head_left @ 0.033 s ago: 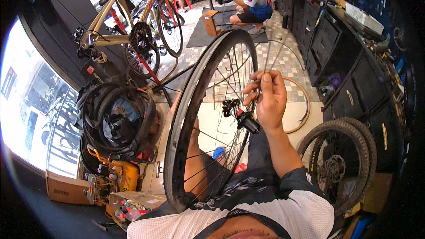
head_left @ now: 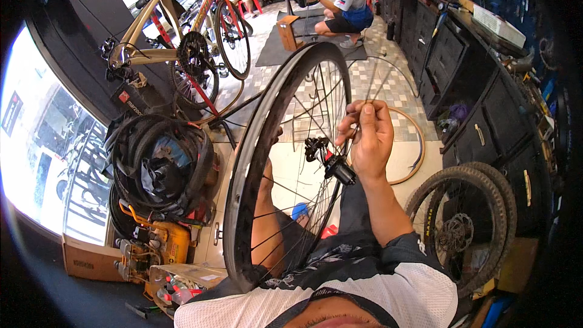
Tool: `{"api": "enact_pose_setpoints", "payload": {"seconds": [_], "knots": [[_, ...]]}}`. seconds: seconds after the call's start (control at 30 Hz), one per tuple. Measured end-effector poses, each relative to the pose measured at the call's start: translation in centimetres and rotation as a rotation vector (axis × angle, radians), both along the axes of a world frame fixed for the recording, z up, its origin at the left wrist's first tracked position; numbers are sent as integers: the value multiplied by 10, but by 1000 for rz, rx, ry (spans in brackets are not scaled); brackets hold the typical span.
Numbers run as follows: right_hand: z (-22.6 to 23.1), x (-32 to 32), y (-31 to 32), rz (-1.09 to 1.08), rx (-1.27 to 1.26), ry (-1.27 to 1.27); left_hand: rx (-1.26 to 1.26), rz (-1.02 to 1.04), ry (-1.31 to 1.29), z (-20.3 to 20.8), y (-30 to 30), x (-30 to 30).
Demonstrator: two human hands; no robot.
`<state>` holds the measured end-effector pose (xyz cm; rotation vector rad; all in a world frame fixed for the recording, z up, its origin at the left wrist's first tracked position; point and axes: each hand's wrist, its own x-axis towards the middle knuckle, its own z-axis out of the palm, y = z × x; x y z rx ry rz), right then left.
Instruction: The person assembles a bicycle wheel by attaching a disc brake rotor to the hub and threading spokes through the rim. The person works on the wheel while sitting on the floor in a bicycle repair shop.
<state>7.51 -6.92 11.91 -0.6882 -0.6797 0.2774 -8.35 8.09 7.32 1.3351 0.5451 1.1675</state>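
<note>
Part-laced, I reckon: right hand (head_left: 371, 138) pinches thin grey wire spokes (head_left: 369, 87), seemingly unfastened; left of that grip, a round black rim (head_left: 245, 173) sits partly spoked. Left hand (head_left: 267, 176)? Can't tell.

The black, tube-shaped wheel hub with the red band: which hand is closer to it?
Right. The right hand is just beside the hub, on its right; the left hand is farther off to the left, by the black wheel rim, which partly hides it.

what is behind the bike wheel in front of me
Through the wheel show the left forearm, pale floor and something blue. It hides much of the left grip, so its fingers' hold cannot be told.
</note>
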Motion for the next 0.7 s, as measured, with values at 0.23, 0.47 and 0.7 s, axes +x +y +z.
{"api": "enact_pose_setpoints", "payload": {"seconds": [0.23, 0.47, 0.7], "knots": [[-15, 10, 27, 137, 273, 238, 13, 19, -104, 44, -17, -5], [-46, -26, 38, 107, 165, 332, -19, 15, -105, 45, -22, 1], [-52, 5, 27, 151, 173, 366, -35, -19, -71, 47, -22, -5]]}}
